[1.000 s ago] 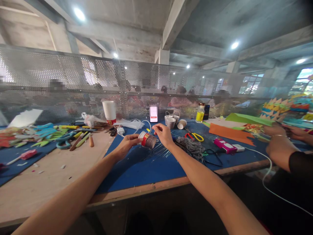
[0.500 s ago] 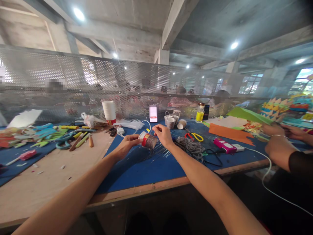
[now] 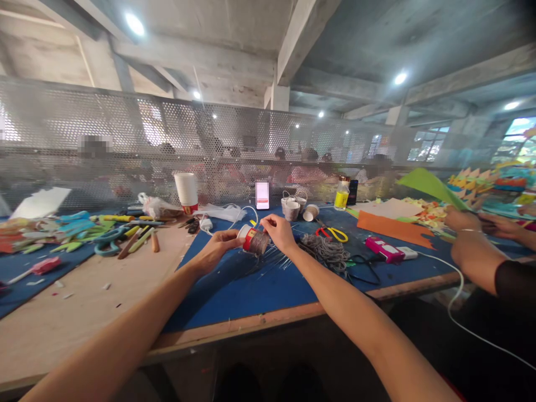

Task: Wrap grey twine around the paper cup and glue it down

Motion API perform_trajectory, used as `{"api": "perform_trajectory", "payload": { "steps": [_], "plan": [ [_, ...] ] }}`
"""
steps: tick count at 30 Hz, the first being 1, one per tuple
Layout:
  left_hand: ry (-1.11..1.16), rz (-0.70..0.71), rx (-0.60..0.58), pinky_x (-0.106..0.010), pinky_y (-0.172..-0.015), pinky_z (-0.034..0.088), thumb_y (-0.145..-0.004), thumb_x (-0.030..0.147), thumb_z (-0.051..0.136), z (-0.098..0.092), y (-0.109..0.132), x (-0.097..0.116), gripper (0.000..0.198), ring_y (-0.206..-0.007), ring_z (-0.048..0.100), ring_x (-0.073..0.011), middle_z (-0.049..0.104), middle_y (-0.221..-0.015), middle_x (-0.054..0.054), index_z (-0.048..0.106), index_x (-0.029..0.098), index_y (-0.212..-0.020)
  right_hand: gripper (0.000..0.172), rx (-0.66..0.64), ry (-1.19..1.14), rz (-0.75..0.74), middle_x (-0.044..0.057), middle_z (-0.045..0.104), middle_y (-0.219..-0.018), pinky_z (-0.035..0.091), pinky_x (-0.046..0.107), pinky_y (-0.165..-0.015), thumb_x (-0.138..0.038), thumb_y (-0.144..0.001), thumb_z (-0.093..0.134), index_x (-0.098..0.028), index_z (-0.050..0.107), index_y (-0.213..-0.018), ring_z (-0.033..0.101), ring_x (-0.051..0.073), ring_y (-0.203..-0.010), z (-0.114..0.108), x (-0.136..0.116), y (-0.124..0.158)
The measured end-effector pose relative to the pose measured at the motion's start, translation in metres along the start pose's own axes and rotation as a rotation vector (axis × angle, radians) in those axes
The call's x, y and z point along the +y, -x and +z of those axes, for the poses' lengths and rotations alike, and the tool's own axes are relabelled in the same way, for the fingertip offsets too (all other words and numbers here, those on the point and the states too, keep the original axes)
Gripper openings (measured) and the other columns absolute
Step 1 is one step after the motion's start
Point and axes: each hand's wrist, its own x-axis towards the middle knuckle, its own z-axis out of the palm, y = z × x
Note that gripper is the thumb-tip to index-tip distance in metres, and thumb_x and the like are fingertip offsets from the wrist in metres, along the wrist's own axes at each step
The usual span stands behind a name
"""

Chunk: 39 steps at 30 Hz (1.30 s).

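A paper cup [image 3: 250, 241], white at its rim with a red band, lies tilted on its side in my left hand [image 3: 218, 249]. Grey-brown cord is wound around the cup's lower part. The fingers of my right hand [image 3: 280, 232] are pinched together just above the wrapped end; what they hold is too small to make out. A loose heap of grey cord [image 3: 325, 249] lies right of my right wrist. Thin clear strands [image 3: 280, 262] are scattered on the blue mat [image 3: 234, 296] under the cup.
Scissors [image 3: 335, 233], small cord-covered cups [image 3: 292, 209], a phone [image 3: 262, 195] and a bottle [image 3: 342, 193] stand or lie behind. At left are stacked paper cups [image 3: 186, 190] and tools [image 3: 138, 240]. A neighbour's hands [image 3: 464, 220] hold green paper at right, near a pink device [image 3: 384, 249].
My hands and the cup stay almost where they were. The neighbour's hands at right have shifted slightly, and the green sheet there is raised and curled more.
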Motion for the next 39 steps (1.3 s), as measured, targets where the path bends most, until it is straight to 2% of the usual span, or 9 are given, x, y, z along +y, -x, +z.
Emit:
{"api": "perform_trajectory", "payload": {
  "steps": [4, 16, 22, 39],
  "plan": [
    [0.01, 0.006, -0.004, -0.033, -0.08, 0.05, -0.078, 0.044, 0.083, 0.0017, 0.0018, 0.0031, 0.025, -0.08, 0.067, -0.022, 0.078, -0.087, -0.005, 0.083, 0.02, -0.086, 0.018, -0.003, 0.039, -0.002, 0.0, 0.074, -0.073, 0.047, 0.025, -0.071, -0.032, -0.093, 0.064, -0.021, 0.072, -0.081, 0.068, 0.017, -0.071, 0.0005, 0.0016, -0.0002],
    [0.0, 0.005, 0.003, -0.032, -0.082, 0.049, -0.079, 0.044, 0.082, -0.0005, -0.0005, -0.0018, 0.024, -0.083, 0.068, -0.0234, 0.078, -0.089, -0.005, 0.083, 0.021, -0.086, 0.019, -0.017, 0.072, 0.025, 0.001, 0.076, -0.078, 0.047, 0.025, -0.071, -0.032, -0.091, 0.065, -0.022, 0.073, -0.077, 0.068, 0.017, -0.074, 0.003, 0.0066, -0.001],
    [0.004, 0.008, -0.001, -0.033, -0.091, 0.049, -0.077, 0.046, 0.083, -0.0002, -0.0003, -0.0015, 0.029, -0.091, 0.069, -0.0251, 0.08, -0.096, -0.007, 0.083, 0.02, -0.09, 0.019, -0.013, 0.084, 0.054, 0.0, 0.076, -0.077, 0.048, 0.025, -0.071, -0.033, -0.092, 0.065, -0.023, 0.073, -0.078, 0.069, 0.018, -0.074, 0.003, 0.0078, -0.0005],
    [0.019, 0.011, 0.011, -0.033, -0.087, 0.049, -0.077, 0.043, 0.084, 0.0005, 0.0004, 0.0016, 0.025, -0.086, 0.068, -0.0235, 0.08, -0.092, -0.006, 0.084, 0.02, -0.088, 0.017, 0.028, 0.094, 0.023, 0.001, 0.077, -0.079, 0.049, 0.026, -0.075, -0.031, -0.098, 0.06, -0.024, 0.07, -0.086, 0.073, 0.019, -0.079, 0.0023, 0.0033, 0.0028]
  ]
}}
